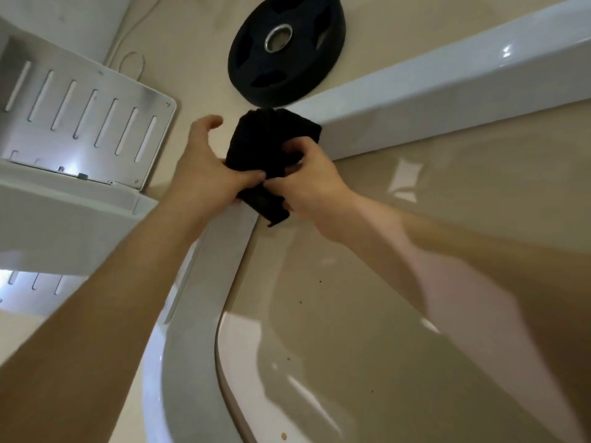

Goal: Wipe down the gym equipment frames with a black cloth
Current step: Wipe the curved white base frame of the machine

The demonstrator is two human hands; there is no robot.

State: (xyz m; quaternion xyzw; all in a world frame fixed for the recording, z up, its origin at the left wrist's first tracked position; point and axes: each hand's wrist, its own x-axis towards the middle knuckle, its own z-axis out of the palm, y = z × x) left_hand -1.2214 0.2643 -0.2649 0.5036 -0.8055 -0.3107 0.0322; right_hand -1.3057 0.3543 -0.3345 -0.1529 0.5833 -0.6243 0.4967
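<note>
A folded black cloth (259, 150) lies on the white gym frame (204, 314) where its curved bar meets a straight white beam (447, 84). My left hand (204, 164) grips the cloth's left edge with thumb and fingers, the index finger lifted. From the right, my right hand (313, 183) pinches the lower part of the cloth. Both hands hold the cloth over the joint of the frame.
A black weight plate (284, 46) with a metal centre hole lies on the glossy beige floor (415, 282) just beyond the cloth. A white slotted metal panel (89, 119) and a white ledge (64, 219) stand at the left. A thin cable (132, 63) runs behind the panel.
</note>
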